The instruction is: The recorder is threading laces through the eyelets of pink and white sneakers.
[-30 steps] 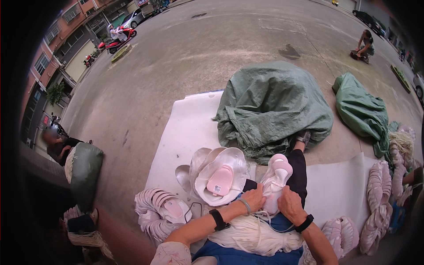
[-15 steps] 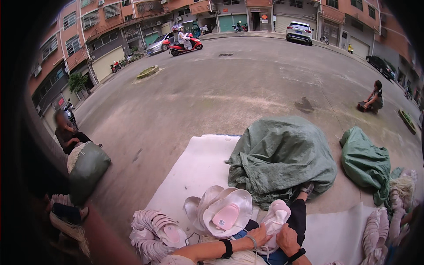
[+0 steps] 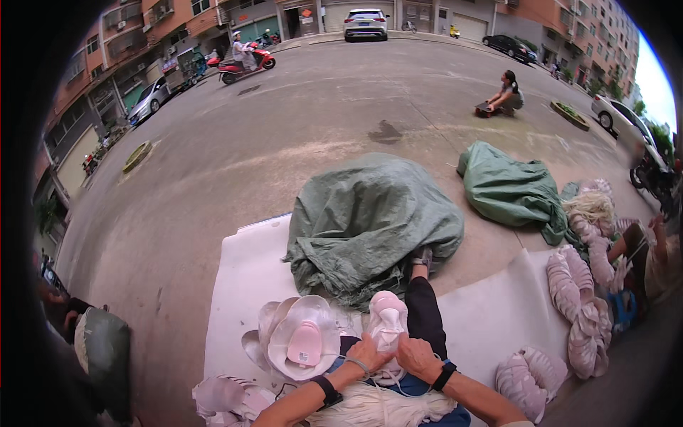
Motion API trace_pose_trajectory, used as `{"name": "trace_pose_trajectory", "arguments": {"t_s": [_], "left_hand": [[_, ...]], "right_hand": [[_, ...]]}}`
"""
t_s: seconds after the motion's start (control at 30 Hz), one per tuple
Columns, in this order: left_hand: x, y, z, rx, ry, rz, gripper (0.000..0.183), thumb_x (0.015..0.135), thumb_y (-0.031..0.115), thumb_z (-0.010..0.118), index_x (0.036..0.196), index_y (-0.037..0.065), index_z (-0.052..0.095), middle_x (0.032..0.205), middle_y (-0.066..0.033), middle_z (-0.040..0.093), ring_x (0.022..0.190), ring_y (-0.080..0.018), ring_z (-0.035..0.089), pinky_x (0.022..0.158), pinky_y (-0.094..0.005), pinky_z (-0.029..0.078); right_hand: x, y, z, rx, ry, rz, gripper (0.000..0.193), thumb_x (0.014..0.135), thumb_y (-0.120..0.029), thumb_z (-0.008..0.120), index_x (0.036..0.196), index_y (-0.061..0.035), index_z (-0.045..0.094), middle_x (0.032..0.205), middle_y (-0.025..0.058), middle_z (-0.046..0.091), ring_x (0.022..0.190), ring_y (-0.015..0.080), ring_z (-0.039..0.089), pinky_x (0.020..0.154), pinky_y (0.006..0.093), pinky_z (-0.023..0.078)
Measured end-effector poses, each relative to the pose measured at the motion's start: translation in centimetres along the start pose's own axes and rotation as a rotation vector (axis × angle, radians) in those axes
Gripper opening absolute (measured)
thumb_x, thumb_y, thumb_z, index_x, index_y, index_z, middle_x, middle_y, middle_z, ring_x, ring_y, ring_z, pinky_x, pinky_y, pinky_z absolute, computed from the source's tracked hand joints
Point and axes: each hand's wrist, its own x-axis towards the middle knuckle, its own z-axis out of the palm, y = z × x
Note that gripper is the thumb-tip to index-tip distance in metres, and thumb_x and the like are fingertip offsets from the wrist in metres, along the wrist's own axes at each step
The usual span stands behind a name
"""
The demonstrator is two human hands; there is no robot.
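Note:
A pink-and-white shoe upper (image 3: 388, 320) lies toe-forward over my lap, between my two hands. My left hand (image 3: 365, 357) is closed at its left side, fingers pinched on a thin white shoelace. My right hand (image 3: 418, 358) is closed at its right side, with white lace looping out by the fingers. The fingertips partly hide the lace and the upper's throat. Below my wrists a thick bundle of cream-white laces (image 3: 388, 407) lies across my lap. Left of my left hand sits a nested stack of pale uppers (image 3: 302, 341), a pink sole-shaped piece inside the front one.
More stacked uppers lie at lower left (image 3: 231, 398) and lower right (image 3: 530, 381). Ahead is a large green woven sack (image 3: 373, 220) on white sheeting (image 3: 245, 285), a smaller green sack (image 3: 509, 188) beyond. A person sits at far right; another crouches on the road. A red scooter (image 3: 242, 65) passes.
My view has swung right, shifting the scene leftward. Both hands stay at the shoe upper, still closed. The stacks and a seated person at right now show more fully.

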Motion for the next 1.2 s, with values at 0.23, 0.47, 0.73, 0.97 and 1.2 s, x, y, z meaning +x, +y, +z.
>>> {"name": "trace_pose_trajectory", "arguments": {"t_s": [0.23,0.47,0.73,0.97,1.2], "left_hand": [[0.5,1.6,0.0,0.041,0.02,-0.043,0.097,0.062,0.065,0.069,0.111,-0.014,0.041,0.107,-0.0335,0.058,0.102,-0.0419,0.059,0.085,-0.0421,0.049],[-0.1,0.1,0.9,-0.003,0.066,0.013,0.087,0.068,0.062,0.065,0.107,-0.012,0.041,0.103,-0.0343,0.058,0.096,-0.044,0.06,0.083,-0.0435,0.048],[-1.2,-3.1,-0.5,-0.167,0.054,0.141,0.056,0.079,0.05,0.059,0.093,-0.004,0.052,0.086,-0.0244,0.063,0.084,-0.0404,0.062,0.078,-0.0443,0.047],[-6.5,-3.4,-6.2,-1.041,-0.341,-0.003,0.028,0.095,0.026,0.045,0.08,0.005,0.056,0.057,0.005,0.037,0.042,-0.006,0.035,0.037,-0.0257,0.04],[-7.4,-4.0,-10.2,-1.866,-0.146,0.286,0.021,0.098,0.023,0.043,0.088,0.007,0.052,0.056,0.0058,0.039,0.044,-0.0079,0.04,0.05,-0.0294,0.047]], "right_hand": [[0.4,1.9,1.3,0.118,0.155,-0.029,0.02,0.081,-0.015,0.056,0.085,0.0021,0.048,0.063,0.0216,0.06,0.06,0.0393,0.062,0.053,0.0466,0.051],[-1.0,1.6,2.0,0.143,0.187,-0.026,0.025,0.084,-0.02,0.057,0.089,0.0028,0.046,0.063,0.0218,0.06,0.06,0.0394,0.062,0.054,0.047,0.051],[-3.0,0.4,-0.5,0.127,0.048,-0.005,0.032,0.086,-0.029,0.058,0.091,0.0005,0.045,0.063,0.0217,0.06,0.061,0.0399,0.062,0.054,0.0476,0.05],[-1.6,2.6,-2.2,0.107,-0.002,-0.028,0.023,0.089,-0.021,0.05,0.088,0.0017,0.054,0.079,0.0202,0.064,0.075,0.0363,0.063,0.063,0.0426,0.051],[-3.4,4.4,-7.0,0.729,0.127,0.132,0.023,0.092,-0.019,0.047,0.093,-0.0019,0.062,0.074,0.0064,0.059,0.068,0.0167,0.056,0.062,0.0273,0.046]]}}
